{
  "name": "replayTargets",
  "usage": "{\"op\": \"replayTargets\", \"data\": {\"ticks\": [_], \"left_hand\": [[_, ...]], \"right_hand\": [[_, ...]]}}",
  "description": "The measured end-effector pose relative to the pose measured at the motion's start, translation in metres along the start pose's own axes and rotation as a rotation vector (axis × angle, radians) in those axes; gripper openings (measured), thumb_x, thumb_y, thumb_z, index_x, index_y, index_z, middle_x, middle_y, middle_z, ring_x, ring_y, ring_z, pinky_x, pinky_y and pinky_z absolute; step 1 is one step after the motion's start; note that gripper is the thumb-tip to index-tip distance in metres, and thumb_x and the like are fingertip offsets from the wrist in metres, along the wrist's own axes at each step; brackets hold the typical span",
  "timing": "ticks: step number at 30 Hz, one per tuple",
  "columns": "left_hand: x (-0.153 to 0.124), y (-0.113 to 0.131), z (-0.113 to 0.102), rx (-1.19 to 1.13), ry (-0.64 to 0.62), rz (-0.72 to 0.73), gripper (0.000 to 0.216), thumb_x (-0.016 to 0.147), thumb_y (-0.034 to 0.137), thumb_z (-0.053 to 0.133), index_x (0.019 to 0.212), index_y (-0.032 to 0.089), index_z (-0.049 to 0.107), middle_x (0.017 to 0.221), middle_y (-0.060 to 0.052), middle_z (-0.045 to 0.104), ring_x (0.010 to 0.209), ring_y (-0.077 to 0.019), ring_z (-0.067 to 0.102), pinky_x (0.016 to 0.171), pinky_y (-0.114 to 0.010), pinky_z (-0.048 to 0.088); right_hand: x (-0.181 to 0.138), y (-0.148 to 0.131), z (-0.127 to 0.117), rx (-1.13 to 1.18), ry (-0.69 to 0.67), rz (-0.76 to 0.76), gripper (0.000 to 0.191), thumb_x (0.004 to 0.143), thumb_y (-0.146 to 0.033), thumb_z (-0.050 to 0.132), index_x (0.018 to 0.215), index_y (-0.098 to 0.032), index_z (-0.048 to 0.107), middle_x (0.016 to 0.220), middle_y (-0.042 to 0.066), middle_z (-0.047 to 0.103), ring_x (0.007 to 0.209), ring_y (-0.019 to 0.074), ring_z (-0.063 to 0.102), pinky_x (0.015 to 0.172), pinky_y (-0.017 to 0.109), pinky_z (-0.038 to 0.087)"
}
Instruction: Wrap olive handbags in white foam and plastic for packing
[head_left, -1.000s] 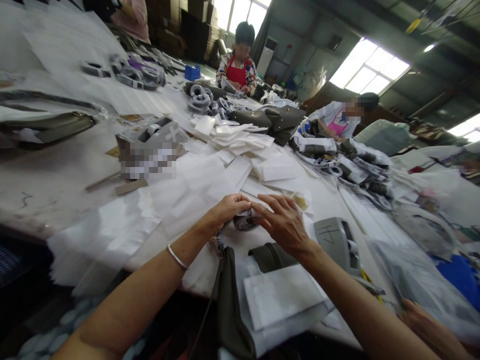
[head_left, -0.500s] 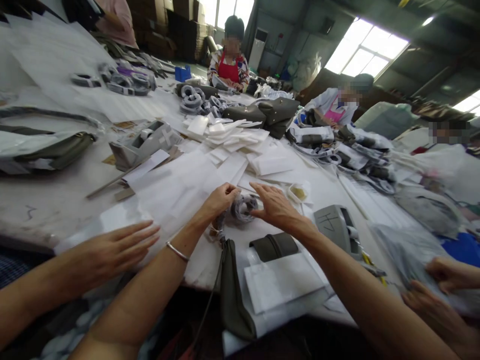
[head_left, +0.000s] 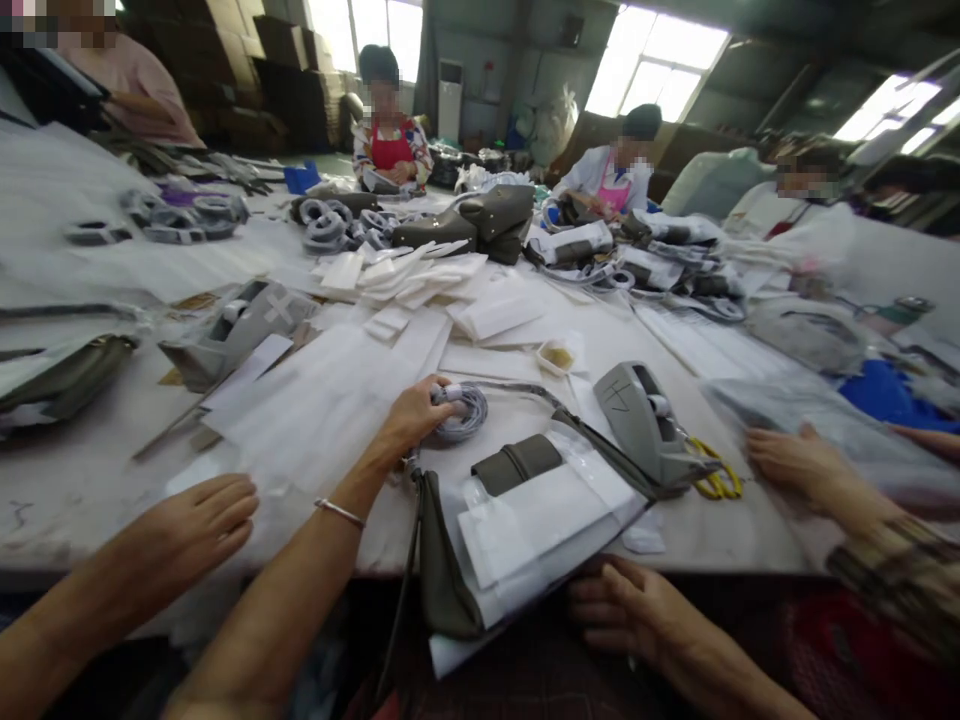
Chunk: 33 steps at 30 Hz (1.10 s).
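My left hand, with a bracelet at the wrist, grips a coiled strap in grey wrapping on the table. From the coil the strap runs right to an olive-green handbag. The bag lies at the table's front edge, with white paper wrapped and taped over its middle. My right hand is at the bag's lower right edge, below the tabletop, fingers apart and pointing left. Whether its fingertips touch the bag I cannot tell.
A grey tape dispenser and yellow-handled scissors stand to the right; another tape dispenser is at left. White sheets spread ahead. A co-worker's hand rests at left; another's hand touches plastic bags at right.
My right hand has left the coil and come down to the bag's lower right edge. My left hand still has the coil. The view has swung right.
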<state>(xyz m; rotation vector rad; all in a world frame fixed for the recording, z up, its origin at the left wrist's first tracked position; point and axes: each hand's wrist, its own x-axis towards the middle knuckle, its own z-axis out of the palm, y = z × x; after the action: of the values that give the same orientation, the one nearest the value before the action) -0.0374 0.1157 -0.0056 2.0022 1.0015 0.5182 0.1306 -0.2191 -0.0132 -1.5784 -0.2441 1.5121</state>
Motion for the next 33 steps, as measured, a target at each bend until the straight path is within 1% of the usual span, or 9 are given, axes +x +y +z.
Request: {"op": "replayTargets", "data": {"ticks": [5,9,12,16,20,23,26,30,33], "left_hand": [[-0.042,0.064,-0.016,-0.050,0.236,0.228,0.036,0.078,0.030,0.067,0.114,0.025,0.065,0.098,0.001,0.070,0.080,-0.0175,0.065,0.073,-0.026,0.049],[-0.091,0.131,-0.042,0.045,0.453,0.525,0.038,0.076,0.033,0.074,0.113,0.036,0.066,0.103,0.005,0.070,0.085,-0.0197,0.067,0.077,-0.029,0.054],[-0.105,0.176,-0.062,0.101,0.600,0.547,0.040,0.073,0.036,0.078,0.111,0.044,0.067,0.103,0.009,0.071,0.085,-0.0220,0.068,0.074,-0.033,0.057],[-0.075,0.224,-0.076,-0.064,0.560,0.649,0.044,0.066,0.026,0.084,0.106,0.038,0.071,0.100,0.007,0.071,0.091,-0.0227,0.067,0.067,-0.029,0.056],[-0.012,0.248,-0.080,-0.401,0.294,0.660,0.034,0.068,0.015,0.077,0.101,0.018,0.069,0.085,0.000,0.066,0.080,-0.0167,0.067,0.063,-0.024,0.055],[0.027,0.249,-0.083,-0.533,0.153,0.621,0.035,0.065,0.013,0.074,0.100,0.014,0.066,0.081,0.000,0.065,0.070,-0.0141,0.066,0.063,-0.026,0.055],[0.044,0.244,-0.084,-0.585,0.100,0.585,0.040,0.062,0.017,0.076,0.101,0.013,0.065,0.080,0.001,0.067,0.065,-0.0134,0.065,0.065,-0.028,0.056],[0.051,0.238,-0.083,-0.625,0.111,0.583,0.044,0.060,0.021,0.078,0.100,0.013,0.064,0.081,0.001,0.068,0.065,-0.0135,0.065,0.067,-0.029,0.056],[0.074,0.241,-0.082,-0.616,0.164,0.598,0.041,0.059,0.022,0.079,0.097,0.012,0.065,0.077,0.000,0.067,0.063,-0.0134,0.063,0.066,-0.029,0.055]], "right_hand": [[-0.004,-0.001,0.023,0.395,-0.196,-0.096,0.059,0.073,-0.056,0.079,0.115,-0.018,0.063,0.117,0.013,0.069,0.110,0.0272,0.064,0.102,0.045,0.046],[0.005,0.007,0.036,0.550,-0.312,-0.190,0.054,0.078,-0.051,0.078,0.118,-0.019,0.063,0.128,0.012,0.064,0.119,0.0293,0.059,0.104,0.048,0.044],[0.024,0.001,0.054,0.581,-0.314,-0.303,0.053,0.074,-0.046,0.083,0.116,-0.022,0.064,0.127,0.009,0.066,0.118,0.0287,0.060,0.101,0.047,0.046],[0.047,-0.029,0.074,0.730,-0.313,-0.489,0.047,0.067,-0.043,0.088,0.106,-0.025,0.070,0.119,0.003,0.070,0.116,0.0241,0.061,0.104,0.040,0.046],[0.062,-0.062,0.072,0.884,-0.294,-0.505,0.032,0.067,-0.039,0.089,0.093,-0.028,0.073,0.105,-0.005,0.075,0.109,0.0157,0.064,0.108,0.031,0.044],[0.071,-0.080,0.057,0.889,-0.314,-0.484,0.031,0.069,-0.042,0.087,0.095,-0.034,0.072,0.107,-0.008,0.074,0.112,0.0152,0.063,0.107,0.036,0.046],[0.077,-0.091,0.044,0.865,-0.307,-0.464,0.037,0.067,-0.045,0.087,0.098,-0.035,0.071,0.112,-0.007,0.073,0.119,0.0189,0.060,0.102,0.041,0.050],[0.079,-0.103,0.042,0.883,-0.291,-0.459,0.042,0.065,-0.034,0.090,0.102,-0.032,0.070,0.114,-0.004,0.073,0.120,0.0218,0.060,0.099,0.044,0.053],[0.080,-0.126,0.043,0.961,-0.248,-0.484,0.035,0.068,-0.022,0.087,0.098,-0.027,0.070,0.105,-0.003,0.076,0.102,0.0198,0.069,0.087,0.037,0.060]]}}
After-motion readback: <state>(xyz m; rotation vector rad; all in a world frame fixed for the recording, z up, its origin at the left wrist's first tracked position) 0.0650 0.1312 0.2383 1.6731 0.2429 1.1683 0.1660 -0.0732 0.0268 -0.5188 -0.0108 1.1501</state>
